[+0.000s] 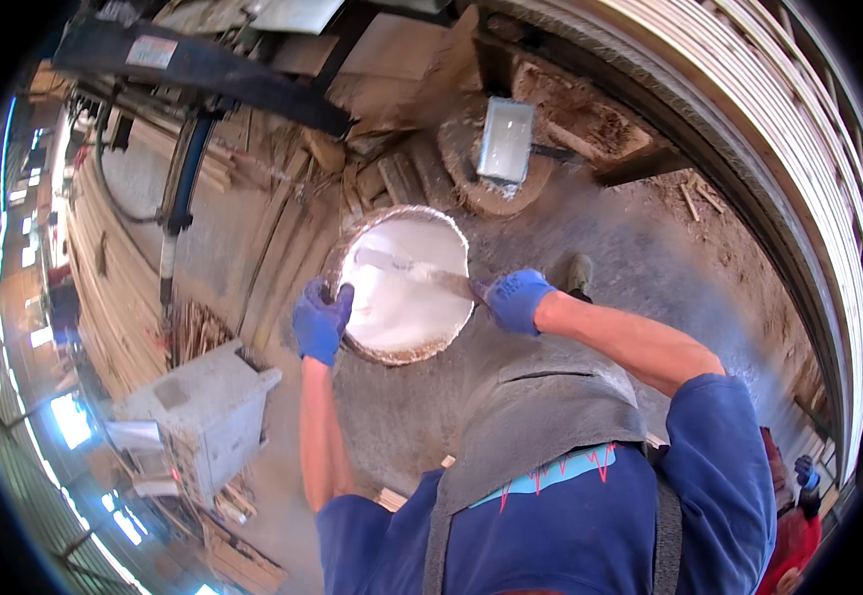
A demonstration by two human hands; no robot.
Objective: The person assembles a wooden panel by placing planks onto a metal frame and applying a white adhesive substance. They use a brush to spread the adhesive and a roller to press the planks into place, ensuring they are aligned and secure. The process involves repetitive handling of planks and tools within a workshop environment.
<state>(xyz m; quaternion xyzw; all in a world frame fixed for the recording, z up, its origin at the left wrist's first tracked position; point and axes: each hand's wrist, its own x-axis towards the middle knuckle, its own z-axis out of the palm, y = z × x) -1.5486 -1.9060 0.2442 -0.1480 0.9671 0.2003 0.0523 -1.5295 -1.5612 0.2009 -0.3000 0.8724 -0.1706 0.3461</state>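
Observation:
Below me is a round white-faced thing (402,312) with a rough brown rim. I cannot tell whether it is a container of white stuff or a coated log end. At its left edge is my left hand (321,319) in a blue glove, closed round the rim, its thumb over the white side. My right hand (517,298), also blue-gloved, is closed at the right edge on a flat, stick-like tool (431,275). The tool lies across the white face, and its far end is smeared white and hard to make out.
Beyond stands a rectangular white tub (507,141) on a round stump (459,169). A grey metal box (198,407) is at the left, near long boards (119,288). Dark machinery (193,64) hangs upper left, and a person in red (791,545) is at the lower right.

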